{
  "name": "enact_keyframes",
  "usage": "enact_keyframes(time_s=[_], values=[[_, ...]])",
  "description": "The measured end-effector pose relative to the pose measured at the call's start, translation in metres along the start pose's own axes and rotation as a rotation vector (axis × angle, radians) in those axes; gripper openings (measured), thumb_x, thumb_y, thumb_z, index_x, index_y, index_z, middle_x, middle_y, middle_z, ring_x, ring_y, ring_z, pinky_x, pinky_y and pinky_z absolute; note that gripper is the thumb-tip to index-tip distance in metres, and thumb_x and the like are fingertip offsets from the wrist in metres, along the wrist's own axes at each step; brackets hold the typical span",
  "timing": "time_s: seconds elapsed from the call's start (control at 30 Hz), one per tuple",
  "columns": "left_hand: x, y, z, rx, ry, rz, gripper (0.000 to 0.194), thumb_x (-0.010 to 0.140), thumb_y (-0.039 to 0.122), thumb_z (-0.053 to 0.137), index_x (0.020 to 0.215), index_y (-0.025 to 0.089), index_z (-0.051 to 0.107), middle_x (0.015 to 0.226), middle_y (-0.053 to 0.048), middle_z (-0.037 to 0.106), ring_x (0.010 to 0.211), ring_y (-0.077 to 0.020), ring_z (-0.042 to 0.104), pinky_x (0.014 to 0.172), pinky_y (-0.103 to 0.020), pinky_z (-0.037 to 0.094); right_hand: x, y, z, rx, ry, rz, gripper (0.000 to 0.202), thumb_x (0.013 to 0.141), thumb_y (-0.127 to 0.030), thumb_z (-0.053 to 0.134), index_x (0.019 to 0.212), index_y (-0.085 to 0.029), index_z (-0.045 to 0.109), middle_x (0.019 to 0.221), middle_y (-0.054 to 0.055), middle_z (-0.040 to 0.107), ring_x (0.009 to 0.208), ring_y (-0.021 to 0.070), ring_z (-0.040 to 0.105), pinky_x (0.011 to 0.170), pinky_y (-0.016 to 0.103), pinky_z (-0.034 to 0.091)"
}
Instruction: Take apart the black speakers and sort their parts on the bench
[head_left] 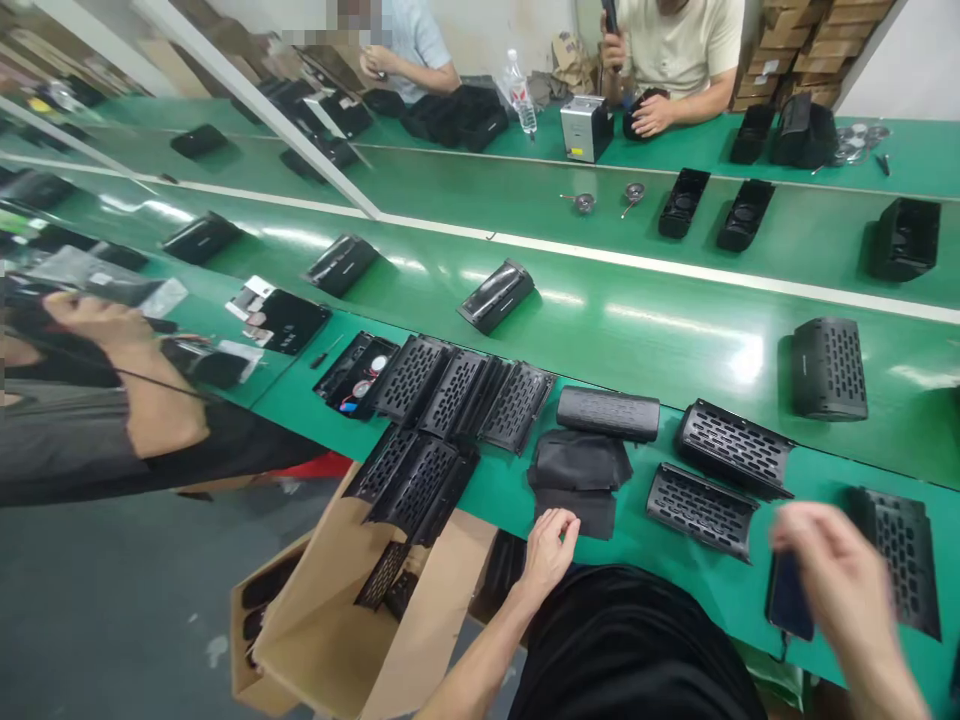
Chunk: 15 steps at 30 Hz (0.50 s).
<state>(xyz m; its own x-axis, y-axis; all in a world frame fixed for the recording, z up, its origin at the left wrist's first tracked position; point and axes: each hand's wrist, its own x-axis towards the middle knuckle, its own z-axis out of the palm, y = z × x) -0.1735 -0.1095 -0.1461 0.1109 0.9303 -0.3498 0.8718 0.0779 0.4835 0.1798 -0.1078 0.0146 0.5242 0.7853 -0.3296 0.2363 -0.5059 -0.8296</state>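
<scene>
My left hand [551, 545] rests at the table's front edge with its fingers curled, touching the lower end of a black sheet [589, 512]. Whether it pinches anything is hidden. Another thin black piece [579, 460] overlaps that sheet, below a slotted black cover [607, 413]. Over the right side of the table my right hand [836, 570] is smeared by motion; its fingers do not show clearly. A dark phone [789, 597] with a cable lies just beneath it. Beside that hand is a slotted black panel [904, 560]. Two curved slotted covers [703, 508] [735, 448] lie between my hands.
Several slotted covers [420, 485] overhang an open cardboard box [330, 640] at left. Behind, speaker housings [496, 296] [829, 368] stand on the green belt [645, 320]. A co-worker's arm [150, 370] is at left; two people [682, 50] [412, 50] sit opposite.
</scene>
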Motion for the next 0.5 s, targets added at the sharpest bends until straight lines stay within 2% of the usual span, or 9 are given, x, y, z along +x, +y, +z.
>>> enact_keyframes(time_s=[0.07, 0.1, 0.13, 0.2, 0.23, 0.33, 0.43, 0.5], values=[[0.002, 0.002, 0.004, 0.03, 0.018, -0.018, 0.027, 0.102, 0.035, 0.049, 0.082, 0.023, 0.062, 0.08, -0.003, 0.068, 0.085, -0.0218, 0.065, 0.083, -0.033, 0.045, -0.038, 0.005, 0.051, 0.092, -0.527, 0.063, 0.04, 0.085, -0.068, 0.066, 0.083, -0.027, 0.07, 0.08, 0.008, 0.071, 0.071, 0.0295, 0.067, 0.069, 0.046, 0.056], [0.005, 0.003, 0.007, 0.045, 0.024, -0.026, 0.025, 0.101, 0.037, 0.052, 0.082, 0.023, 0.062, 0.078, -0.003, 0.067, 0.084, -0.0227, 0.065, 0.083, -0.034, 0.045, -0.051, 0.009, 0.077, 0.124, -0.722, 0.087, 0.041, 0.087, -0.067, 0.063, 0.083, -0.026, 0.067, 0.074, 0.006, 0.069, 0.067, 0.0266, 0.065, 0.065, 0.041, 0.053], [0.007, 0.005, 0.01, 0.059, 0.026, -0.028, 0.024, 0.099, 0.037, 0.055, 0.082, 0.023, 0.062, 0.077, -0.003, 0.067, 0.084, -0.0235, 0.065, 0.083, -0.035, 0.045, -0.059, 0.012, 0.1, 0.134, -0.836, 0.08, 0.04, 0.089, -0.064, 0.059, 0.082, -0.025, 0.064, 0.071, 0.004, 0.066, 0.064, 0.0234, 0.062, 0.063, 0.038, 0.05], [0.013, 0.006, 0.015, 0.07, 0.023, -0.01, 0.021, 0.098, 0.033, 0.056, 0.08, 0.022, 0.062, 0.078, -0.004, 0.068, 0.085, -0.0244, 0.065, 0.083, -0.035, 0.044, -0.064, 0.02, 0.13, 0.117, -0.893, 0.053, 0.032, 0.088, -0.054, 0.062, 0.079, -0.023, 0.061, 0.066, 0.0, 0.062, 0.061, 0.019, 0.057, 0.062, 0.033, 0.044], [0.014, 0.006, 0.015, 0.068, 0.022, 0.008, 0.022, 0.098, 0.03, 0.054, 0.079, 0.022, 0.062, 0.078, -0.005, 0.069, 0.086, -0.0246, 0.066, 0.082, -0.035, 0.044, -0.063, 0.023, 0.138, 0.098, -0.885, 0.033, 0.028, 0.088, -0.048, 0.062, 0.078, -0.022, 0.061, 0.066, -0.001, 0.061, 0.062, 0.0176, 0.055, 0.062, 0.031, 0.041], [0.013, 0.004, 0.009, 0.023, 0.03, 0.083, 0.028, 0.102, 0.027, 0.046, 0.079, 0.022, 0.062, 0.08, -0.007, 0.07, 0.085, -0.024, 0.065, 0.08, -0.035, 0.044, -0.055, 0.028, 0.136, 0.027, -0.849, -0.004, 0.018, 0.088, -0.038, 0.06, 0.08, -0.022, 0.062, 0.067, -0.002, 0.059, 0.063, 0.0162, 0.052, 0.061, 0.03, 0.038], [0.005, 0.004, -0.005, -0.056, 0.046, 0.169, 0.033, 0.104, 0.032, 0.043, 0.081, 0.022, 0.064, 0.079, -0.006, 0.069, 0.081, -0.0222, 0.064, 0.078, -0.033, 0.046, -0.048, 0.031, 0.13, -0.053, -0.807, -0.015, 0.017, 0.086, -0.037, 0.061, 0.082, -0.021, 0.064, 0.067, -0.001, 0.063, 0.064, 0.0184, 0.056, 0.064, 0.031, 0.041], [-0.001, 0.007, -0.013, -0.109, 0.062, 0.222, 0.034, 0.105, 0.034, 0.043, 0.081, 0.023, 0.064, 0.079, -0.006, 0.068, 0.08, -0.0211, 0.063, 0.077, -0.032, 0.047, -0.046, 0.034, 0.136, -0.088, -0.746, -0.016, 0.023, 0.085, -0.041, 0.063, 0.095, -0.021, 0.067, 0.082, 0.004, 0.07, 0.076, 0.0229, 0.064, 0.072, 0.035, 0.047]])
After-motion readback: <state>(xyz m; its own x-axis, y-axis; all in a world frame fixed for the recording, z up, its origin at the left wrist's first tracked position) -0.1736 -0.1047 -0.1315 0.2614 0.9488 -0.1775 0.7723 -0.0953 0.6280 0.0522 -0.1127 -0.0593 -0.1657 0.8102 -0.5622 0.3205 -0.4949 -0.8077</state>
